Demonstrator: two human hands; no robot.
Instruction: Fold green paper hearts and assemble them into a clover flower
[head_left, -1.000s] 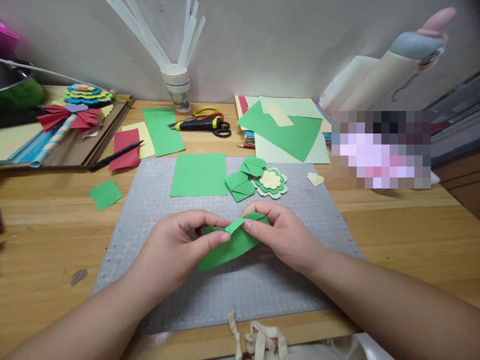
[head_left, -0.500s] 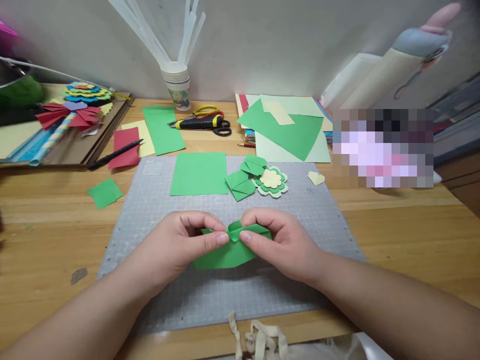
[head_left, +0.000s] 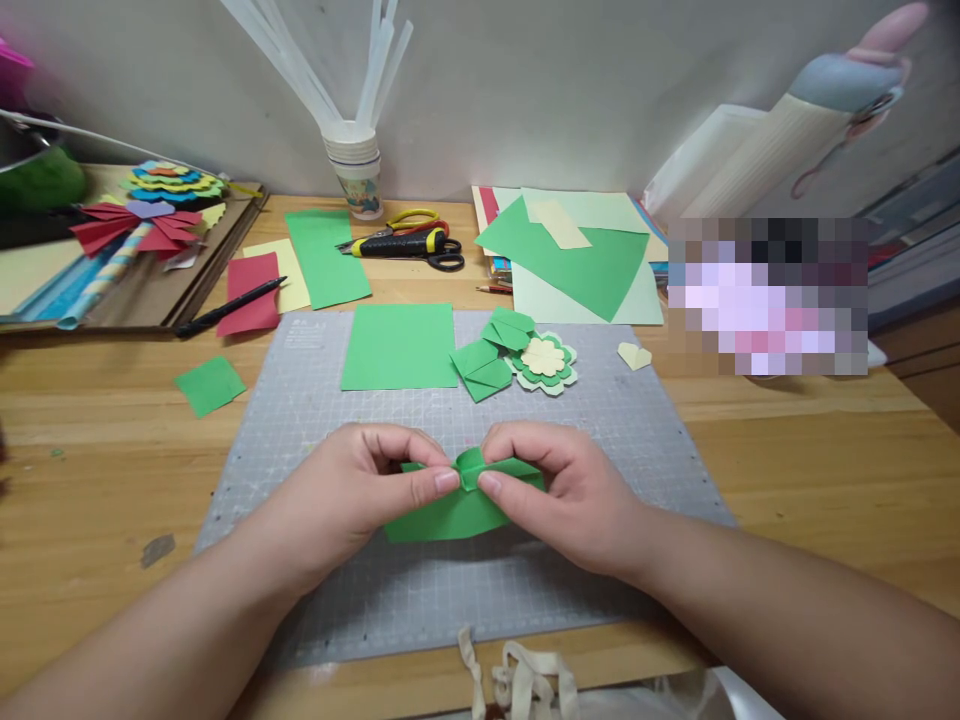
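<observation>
Between my hands is a sheet of green paper (head_left: 450, 518), partly folded, with a curled bit standing up in the middle of its top edge. My left hand (head_left: 386, 480) pinches it just left of that curl, thumb in front and fingers behind. On the other side my right hand (head_left: 555, 490) pinches it the same way. Just beyond lie a flat green square (head_left: 399, 347), folded green paper pieces (head_left: 481, 370) and a layered paper flower (head_left: 543, 358) with a cream centre. All rest on a grey cutting mat (head_left: 300, 440).
Scissors (head_left: 445, 254) and a black-yellow cutter (head_left: 397, 244) lie at the back, near a paper cup (head_left: 358, 185) holding white sticks. Paper sheets (head_left: 577, 270) are stacked back right. A black pen (head_left: 232, 307) crosses red paper (head_left: 251, 270). A cream heart (head_left: 634, 355) lies right.
The curled part in the middle of the held paper shows a little rounder and slightly lower. Both hands keep their pinch in nearly the same place.
</observation>
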